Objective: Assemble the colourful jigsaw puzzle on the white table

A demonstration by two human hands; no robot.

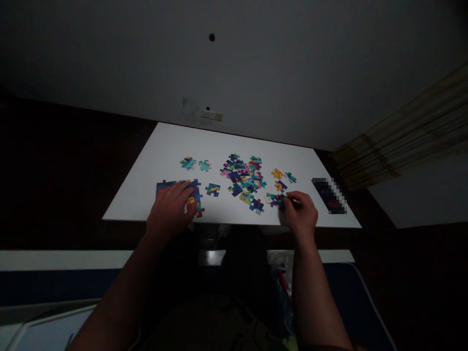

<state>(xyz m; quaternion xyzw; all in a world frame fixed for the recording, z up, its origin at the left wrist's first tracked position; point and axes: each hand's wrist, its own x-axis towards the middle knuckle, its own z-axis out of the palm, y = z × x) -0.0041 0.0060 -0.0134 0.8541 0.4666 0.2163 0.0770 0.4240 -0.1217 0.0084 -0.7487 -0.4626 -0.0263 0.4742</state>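
Pieces [244, 176] lay scattered mid-table, up and left of my right hand [300, 210], which was curled, pinching a dark piece [281, 201] at its fingertips. My left hand [171, 209] pressed flat on the assembled section [163, 187], farther from the pile.

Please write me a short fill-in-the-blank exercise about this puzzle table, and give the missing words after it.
1. The left hand rests flat on the ______ section of the puzzle.
2. The right hand pinches one puzzle ______ near the table's front edge.
3. The loose pieces lie on a ______ table.

Missing words: assembled; piece; white
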